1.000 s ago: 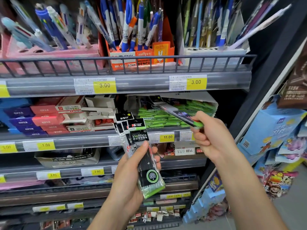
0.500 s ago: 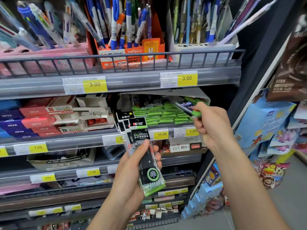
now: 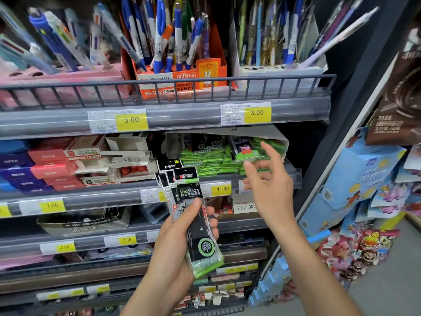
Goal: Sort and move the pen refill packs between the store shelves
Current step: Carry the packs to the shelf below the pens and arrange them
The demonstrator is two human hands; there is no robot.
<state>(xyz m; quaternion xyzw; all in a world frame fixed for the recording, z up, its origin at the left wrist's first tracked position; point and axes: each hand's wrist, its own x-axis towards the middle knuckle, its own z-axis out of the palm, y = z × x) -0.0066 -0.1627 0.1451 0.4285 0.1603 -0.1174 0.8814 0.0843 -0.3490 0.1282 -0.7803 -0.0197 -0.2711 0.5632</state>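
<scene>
black-and-green pen refill packs (image 3: 196, 226) stood fanned in the left hand (image 3: 180, 254), which was clenched around them, thumb across the front; their long axis ran near upright, black headers up and tilted a little left, green ends down. up and to the right, on the shelf (image 3: 293, 176) with the 11.00 tag, lay the green stack of packs (image 3: 209, 161) in an open box, with one cartoon-printed pack (image 3: 245, 150) resting on top. the right hand (image 3: 268, 190) hung released just before that shelf, fingers spread and grasping nothing, nearer the stack than the left; i judged a fresh pack would go up and rightward from left hand to right.
</scene>
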